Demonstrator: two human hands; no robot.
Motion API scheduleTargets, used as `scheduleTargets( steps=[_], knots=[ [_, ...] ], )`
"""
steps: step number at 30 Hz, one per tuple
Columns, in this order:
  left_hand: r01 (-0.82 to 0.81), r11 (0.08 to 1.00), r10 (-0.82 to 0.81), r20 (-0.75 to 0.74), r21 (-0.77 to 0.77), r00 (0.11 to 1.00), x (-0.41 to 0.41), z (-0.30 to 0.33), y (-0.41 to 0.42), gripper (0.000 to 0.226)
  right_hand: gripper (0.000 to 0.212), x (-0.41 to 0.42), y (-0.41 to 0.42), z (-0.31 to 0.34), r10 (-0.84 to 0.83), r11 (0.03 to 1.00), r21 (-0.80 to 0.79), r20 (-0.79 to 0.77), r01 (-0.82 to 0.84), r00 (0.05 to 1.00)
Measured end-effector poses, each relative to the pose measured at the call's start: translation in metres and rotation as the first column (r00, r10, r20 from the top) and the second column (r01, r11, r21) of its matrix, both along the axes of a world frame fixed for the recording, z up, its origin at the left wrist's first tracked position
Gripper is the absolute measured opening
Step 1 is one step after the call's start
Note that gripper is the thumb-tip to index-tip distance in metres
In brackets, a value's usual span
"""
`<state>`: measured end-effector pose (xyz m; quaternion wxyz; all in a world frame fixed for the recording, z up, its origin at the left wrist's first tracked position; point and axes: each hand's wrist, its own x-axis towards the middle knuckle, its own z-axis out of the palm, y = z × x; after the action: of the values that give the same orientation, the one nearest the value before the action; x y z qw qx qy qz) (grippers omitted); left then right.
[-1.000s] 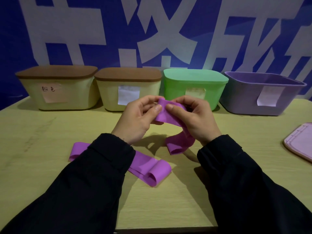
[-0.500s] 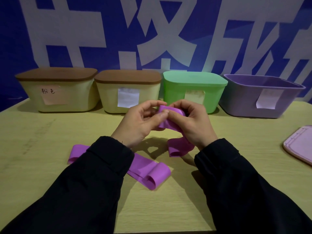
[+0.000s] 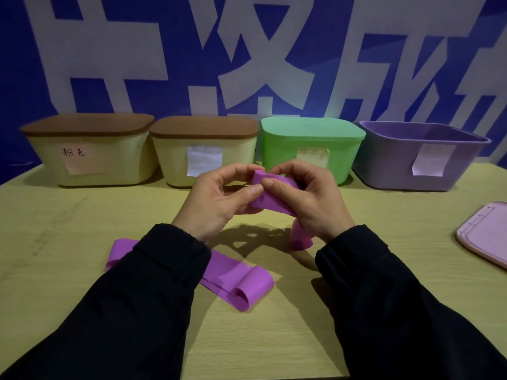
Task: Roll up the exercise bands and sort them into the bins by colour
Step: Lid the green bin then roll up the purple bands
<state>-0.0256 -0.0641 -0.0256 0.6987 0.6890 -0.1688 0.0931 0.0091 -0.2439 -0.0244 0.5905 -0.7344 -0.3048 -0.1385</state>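
Note:
A purple exercise band is held above the table between both hands. My left hand pinches its left end with thumb and fingers. My right hand curls round the rolled part, and the loose tail hangs down below that wrist to the table. A second purple band lies flat on the table under my left sleeve, its right end curled over. At the back stands the open purple bin.
Two cream bins with brown lids and a green lidded bin line the back of the yellow table. A pink lid lies at the right edge. A blue wall with white characters is behind.
Both hands have kept rolling the purple band; the hanging tail has grown shorter. The band on the table has not moved.

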Motion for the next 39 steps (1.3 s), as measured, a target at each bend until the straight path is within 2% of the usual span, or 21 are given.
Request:
scheduleTargets(
  steps=[5,8,11,16,18,20,23,27,29,33,37,39],
  knots=[
    [0.029,1.000,-0.029,0.015,-0.006,0.999,0.000,-0.003,-0.005,0.032,0.014,-0.001,0.003,-0.002,-0.057,0.996,0.068,-0.021,0.058,0.998],
    [0.027,1.000,-0.027,0.021,0.002,0.999,-0.001,-0.002,-0.003,0.036,0.008,-0.003,0.004,-0.001,-0.067,0.990,0.119,-0.051,0.073,0.996],
    [-0.034,0.999,0.034,0.041,0.007,0.999,0.000,-0.002,-0.003,0.041,0.003,-0.005,0.006,0.000,-0.004,0.987,0.159,-0.099,0.020,0.995],
    [-0.033,0.997,0.035,0.034,-0.075,0.999,0.003,-0.004,-0.006,0.041,0.005,-0.008,0.011,0.002,0.106,0.959,0.279,-0.185,-0.051,0.977],
    [-0.034,0.992,0.038,0.025,-0.118,0.999,0.004,-0.005,-0.005,0.035,0.007,-0.007,0.009,0.000,0.076,0.977,0.211,-0.203,-0.032,0.976],
    [-0.049,0.995,0.053,0.044,-0.087,0.998,0.005,-0.006,-0.004,0.032,0.009,-0.004,0.005,-0.002,0.047,0.991,0.134,-0.216,-0.018,0.975],
    [-0.022,1.000,0.023,0.058,-0.020,0.998,0.004,-0.006,-0.007,0.032,0.009,-0.001,0.002,0.000,0.051,0.988,0.156,-0.208,-0.018,0.977],
    [-0.014,0.999,0.014,0.005,-0.037,1.000,0.007,-0.009,-0.010,0.030,0.010,-0.002,0.010,-0.003,-0.092,0.989,0.102,-0.131,0.105,0.987],
    [-0.026,0.999,0.027,0.018,-0.030,0.999,0.009,-0.010,-0.008,0.024,0.015,-0.003,0.012,-0.003,-0.120,0.981,0.136,-0.148,0.141,0.982],
    [-0.105,0.994,0.106,0.051,-0.027,0.993,0.008,-0.008,-0.006,0.023,0.012,0.000,0.007,-0.001,-0.086,0.986,0.129,-0.175,0.110,0.981],
    [-0.054,0.998,0.055,0.037,-0.036,0.998,0.007,-0.007,-0.006,0.032,0.010,0.000,0.008,-0.003,-0.002,0.991,0.132,-0.188,0.027,0.982],
    [-0.039,0.999,0.040,0.038,-0.035,0.998,0.006,-0.008,-0.005,0.029,0.009,-0.001,0.010,-0.004,0.004,0.989,0.147,-0.176,0.023,0.984]
  ],
)
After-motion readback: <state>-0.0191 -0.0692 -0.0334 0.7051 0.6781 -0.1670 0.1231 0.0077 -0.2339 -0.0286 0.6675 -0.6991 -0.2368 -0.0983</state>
